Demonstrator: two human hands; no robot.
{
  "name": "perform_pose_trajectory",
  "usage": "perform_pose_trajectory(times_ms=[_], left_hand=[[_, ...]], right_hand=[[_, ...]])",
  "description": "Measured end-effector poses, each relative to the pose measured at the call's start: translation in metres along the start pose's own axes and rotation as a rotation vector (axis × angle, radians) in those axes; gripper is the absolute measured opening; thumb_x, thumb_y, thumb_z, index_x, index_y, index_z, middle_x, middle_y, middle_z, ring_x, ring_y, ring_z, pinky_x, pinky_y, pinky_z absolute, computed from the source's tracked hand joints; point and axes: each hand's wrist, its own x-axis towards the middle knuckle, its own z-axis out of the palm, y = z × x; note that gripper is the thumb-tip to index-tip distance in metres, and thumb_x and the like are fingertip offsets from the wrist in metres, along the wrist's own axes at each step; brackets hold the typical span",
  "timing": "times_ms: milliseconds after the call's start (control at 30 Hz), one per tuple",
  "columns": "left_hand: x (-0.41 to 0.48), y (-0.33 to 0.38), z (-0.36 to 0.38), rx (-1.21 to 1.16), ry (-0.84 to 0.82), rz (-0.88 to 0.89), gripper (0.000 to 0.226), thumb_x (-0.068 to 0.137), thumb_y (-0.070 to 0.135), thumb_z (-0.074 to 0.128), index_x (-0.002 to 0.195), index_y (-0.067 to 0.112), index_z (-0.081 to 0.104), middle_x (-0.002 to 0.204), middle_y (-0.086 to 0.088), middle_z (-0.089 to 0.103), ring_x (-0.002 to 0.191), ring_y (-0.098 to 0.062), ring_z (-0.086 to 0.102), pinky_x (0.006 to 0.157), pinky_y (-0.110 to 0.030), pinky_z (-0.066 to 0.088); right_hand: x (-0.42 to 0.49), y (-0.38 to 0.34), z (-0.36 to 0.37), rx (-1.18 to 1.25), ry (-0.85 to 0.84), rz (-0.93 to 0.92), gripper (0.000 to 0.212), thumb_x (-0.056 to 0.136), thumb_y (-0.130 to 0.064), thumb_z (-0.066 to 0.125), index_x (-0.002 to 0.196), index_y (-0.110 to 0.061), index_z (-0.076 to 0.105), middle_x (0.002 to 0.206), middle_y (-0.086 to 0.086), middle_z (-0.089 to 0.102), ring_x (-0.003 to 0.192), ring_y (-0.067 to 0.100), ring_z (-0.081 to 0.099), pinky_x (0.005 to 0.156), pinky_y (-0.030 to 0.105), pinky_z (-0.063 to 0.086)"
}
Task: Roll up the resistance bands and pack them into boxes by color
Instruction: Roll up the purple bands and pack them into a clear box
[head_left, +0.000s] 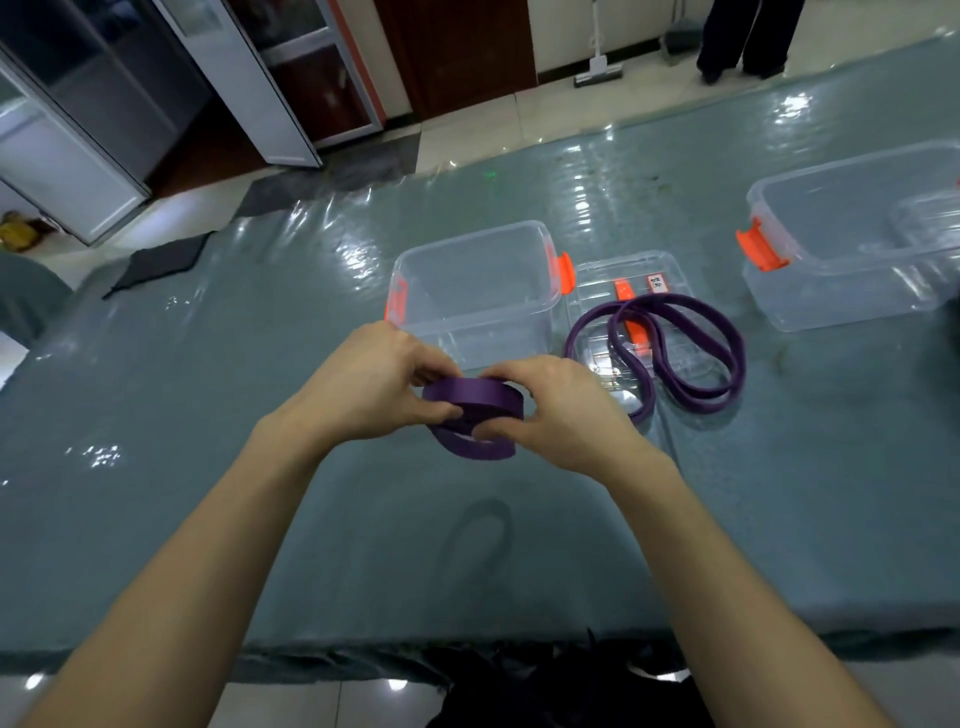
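- Rolled band (470, 400): purple. You hold it above the table, just on your side of the near box. The coil is flattened to an oval with its long axis left to right and the strap's flat side towards you — one loop sags loose beneath.
- Left hand (374, 384): thumb and fingers curled, pinching the coil's left end.
- Right hand (561, 410): fingers curled round the coil's right end.
- Loose band (675, 353): purple and uncoiled, in overlapping loops across the lid and onto the cover. Long axis left to right; its near end lies just beside your right hand.
- Near box (467, 231): clear, open-topped, orange latches at both ends, directly beyond your hands.
- Lid (597, 275): clear, lying flat between the two boxes.
- Far box (831, 171): clear, orange latch on its left end, well apart from your hands.
- Table (234, 374): grey-green cover under glossy film. The near edge runs under your forearms — open cover lies to your left and below the coil.
- Beyond the table: a person's legs (748, 36) on the tiled floor.
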Motion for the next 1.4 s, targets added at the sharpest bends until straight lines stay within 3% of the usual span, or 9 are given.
perform_pose_trajectory(times_ms=[133,267,400,600,733,833,967,1233,1400], left_hand=[[0.000,-0.006,-0.006,0.017,-0.009,0.035,0.025,0.083,0.034,0.093,0.107,0.035,0.086,0.092,0.014,0.084,0.091,-0.004,0.078,0.087,-0.035,0.061],[-0.008,-0.023,-0.001,-0.454,-0.007,-0.099,0.038,0.077,0.022,0.099,0.113,0.027,0.086,0.098,0.015,0.085,0.096,-0.003,0.081,0.092,-0.017,0.059],[-0.018,-0.035,0.018,-0.923,0.038,-0.172,0.038,0.076,0.013,0.094,0.113,0.018,0.086,0.109,-0.006,0.085,0.107,-0.024,0.082,0.094,-0.024,0.061],[-0.011,-0.021,0.040,-1.150,0.183,-0.185,0.034,0.072,0.026,0.093,0.106,0.026,0.089,0.109,-0.010,0.084,0.102,-0.021,0.082,0.091,-0.025,0.061],[-0.011,-0.024,0.032,-1.038,0.172,-0.201,0.031,0.076,0.024,0.100,0.105,0.023,0.089,0.104,-0.009,0.085,0.097,-0.024,0.083,0.087,-0.026,0.064],[-0.010,-0.029,0.016,-0.723,0.054,-0.193,0.026,0.078,0.025,0.099,0.102,0.026,0.089,0.092,-0.001,0.086,0.088,-0.020,0.084,0.081,-0.032,0.066],[-0.001,-0.023,0.001,-0.163,-0.073,-0.135,0.021,0.077,0.041,0.095,0.096,0.042,0.087,0.069,0.013,0.077,0.066,-0.015,0.070,0.067,-0.043,0.059],[0.007,-0.021,-0.014,0.132,-0.151,-0.057,0.020,0.075,0.050,0.090,0.089,0.036,0.085,0.061,0.007,0.069,0.060,-0.018,0.058,0.059,-0.043,0.052],[0.012,-0.016,-0.018,0.266,-0.203,-0.035,0.026,0.075,0.057,0.089,0.090,0.037,0.084,0.064,0.009,0.072,0.063,-0.013,0.063,0.066,-0.043,0.057]], right_hand=[[0.003,-0.006,0.002,0.002,0.059,-0.037,0.031,0.083,-0.053,0.086,0.104,-0.031,0.081,0.076,-0.003,0.073,0.070,0.022,0.063,0.071,0.043,0.054],[0.002,-0.003,-0.013,0.309,0.065,0.035,0.029,0.079,-0.042,0.094,0.094,-0.020,0.084,0.077,0.002,0.078,0.070,0.022,0.071,0.069,0.044,0.060],[0.005,-0.002,-0.023,0.789,0.085,0.101,0.028,0.077,-0.019,0.097,0.101,-0.015,0.085,0.090,0.007,0.084,0.076,0.026,0.080,0.059,0.035,0.064],[0.009,-0.001,-0.015,1.078,0.148,0.121,0.020,0.080,-0.017,0.093,0.099,-0.022,0.087,0.098,0.012,0.084,0.077,0.021,0.077,0.058,0.026,0.057],[0.007,0.005,-0.010,1.032,0.049,0.159,0.034,0.077,-0.023,0.092,0.109,-0.017,0.082,0.103,0.009,0.083,0.088,0.022,0.080,0.073,0.034,0.065],[0.007,0.008,-0.015,0.647,0.006,0.129,0.053,0.074,-0.045,0.097,0.122,-0.029,0.079,0.112,-0.010,0.082,0.108,0.011,0.077,0.094,0.035,0.062],[0.009,-0.004,-0.010,0.396,-0.013,0.068,0.033,0.077,-0.050,0.093,0.105,-0.036,0.083,0.098,-0.017,0.080,0.097,0.003,0.074,0.091,0.037,0.060],[0.007,-0.006,0.002,0.182,-0.028,0.029,0.046,0.077,-0.061,0.088,0.116,-0.039,0.078,0.101,-0.017,0.080,0.091,-0.007,0.069,0.089,0.028,0.059],[0.011,-0.008,0.008,-0.057,-0.071,0.007,0.042,0.082,-0.063,0.082,0.106,-0.029,0.075,0.086,-0.001,0.076,0.080,0.023,0.069,0.076,0.045,0.058]])
